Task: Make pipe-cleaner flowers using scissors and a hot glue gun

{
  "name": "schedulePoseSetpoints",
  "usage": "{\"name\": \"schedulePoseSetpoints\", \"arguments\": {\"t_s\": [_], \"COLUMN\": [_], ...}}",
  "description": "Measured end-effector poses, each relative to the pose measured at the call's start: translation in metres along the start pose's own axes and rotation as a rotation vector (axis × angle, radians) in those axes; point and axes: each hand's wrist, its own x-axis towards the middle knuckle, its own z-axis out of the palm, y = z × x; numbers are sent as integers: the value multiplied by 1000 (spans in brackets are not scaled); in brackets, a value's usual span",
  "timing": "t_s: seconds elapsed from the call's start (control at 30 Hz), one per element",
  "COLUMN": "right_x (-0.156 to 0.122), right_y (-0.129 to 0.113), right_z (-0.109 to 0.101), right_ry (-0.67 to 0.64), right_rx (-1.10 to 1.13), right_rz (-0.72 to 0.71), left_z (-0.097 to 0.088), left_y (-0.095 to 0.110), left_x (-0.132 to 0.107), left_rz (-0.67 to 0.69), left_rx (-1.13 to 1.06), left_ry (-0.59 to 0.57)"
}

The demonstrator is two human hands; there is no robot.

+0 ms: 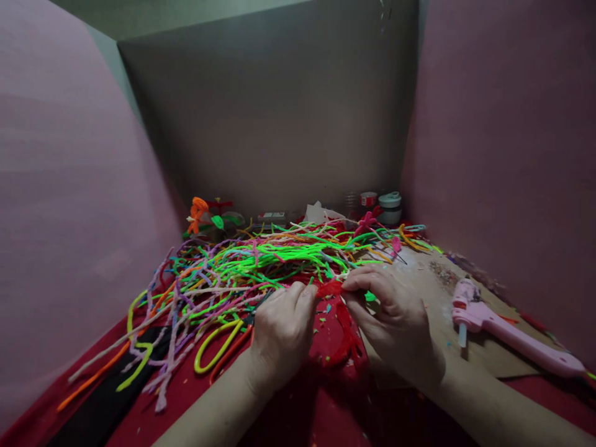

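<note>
My left hand point(285, 332) is closed, its thumb and bent forefinger pinching one end of a red fuzzy pipe cleaner piece point(329, 288). The other end is gripped between the thumb and fingertips of my right hand point(395, 323). The piece stretches across the short gap between my hands; its exact shape is blurred. Just below, a looped red strip point(345, 338) lies or hangs over the red cloth; I cannot tell whether it joins the held piece. Beside my left wrist rest scissors point(218, 349) with yellow and red handles, partly hidden by the hand.
A heap of colourful pipe cleaners point(279, 257) spreads behind my hands and to the left. On the right, a pink glue gun point(512, 341) lies on a brown board point(419, 273). An orange pipe-cleaner shape point(198, 214) and a lidded jar point(390, 208) stand at the back. Pink panels flank both sides.
</note>
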Motion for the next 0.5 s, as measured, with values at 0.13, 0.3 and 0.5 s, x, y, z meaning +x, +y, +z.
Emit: {"name": "schedulePoseSetpoints", "arguments": {"t_s": [0.13, 0.3, 0.5], "right_x": [1, 5, 5], "right_y": [5, 6, 1], "right_z": [5, 9, 12], "right_ry": [15, 26, -163], "right_rx": [100, 266, 572], "right_rz": [214, 472, 928], "left_z": [0, -5, -6], "left_y": [2, 0, 4], "left_x": [5, 14, 16], "left_rz": [-315, -785, -813], "left_rx": [-443, -996, -1038], "left_ry": [-149, -349, -358]}}
